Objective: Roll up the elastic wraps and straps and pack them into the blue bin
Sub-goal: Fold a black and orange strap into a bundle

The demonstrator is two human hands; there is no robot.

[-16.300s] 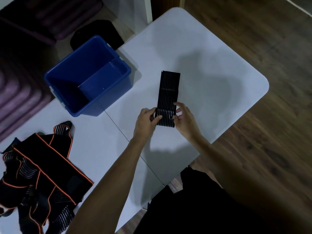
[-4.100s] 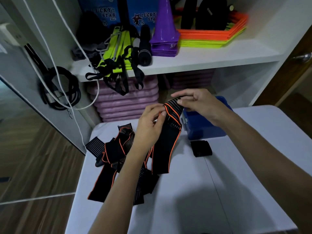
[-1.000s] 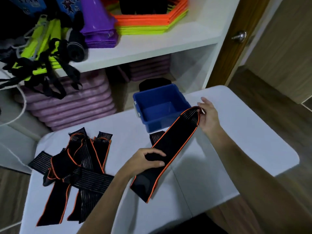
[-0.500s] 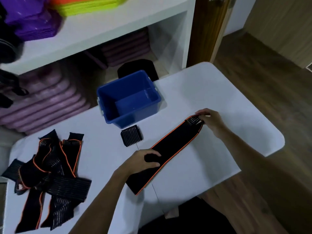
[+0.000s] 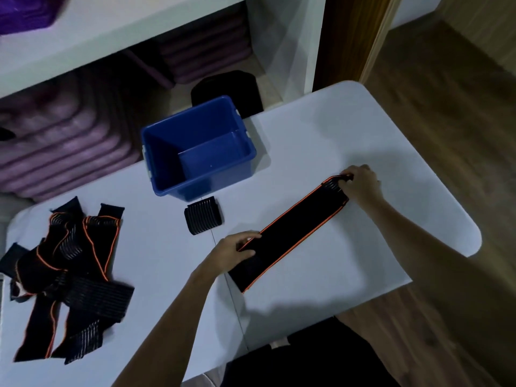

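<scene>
White table (image 5: pixel 349 129), wooden floor (image 5: pixel 460 107), white shelving (image 5: pixel 117 26) behind

Orange-edged wrap (image 5: pixel 290 231) now flat along the tabletop (image 5: pixel 349 129) where a second ago it hung lifted, right hand (image 5: pixel 361 185) curling its far end over, left hand (image 5: pixel 234 251) pressing its near part, rolled black strap (image 5: pixel 203 219) set down beside blue bin (image 5: pixel 164 163).
</scene>
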